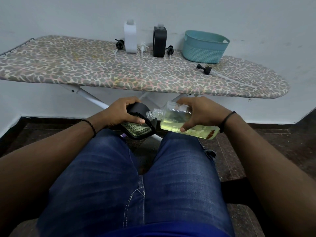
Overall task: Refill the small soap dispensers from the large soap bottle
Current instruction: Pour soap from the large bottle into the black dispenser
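Two hands work over the lap, clear of the ironing board's (95,72) near edge: the left hand (119,112) has its fingers wrapped round a black dispenser (139,124), tilted. The right hand (199,112), fingers clamped on the large soap bottle (177,121), holds it near-horizontal, its open neck meeting the dispenser's mouth. A white dispenser (130,38), another black one (159,42) and a teal basket (203,47) line the board's far edge.

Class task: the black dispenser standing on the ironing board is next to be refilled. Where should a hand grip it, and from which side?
Grip the black dispenser round its flat-sided body, from the near side: it stands upright, its open neck is on top, and pump heads lie close beside it.
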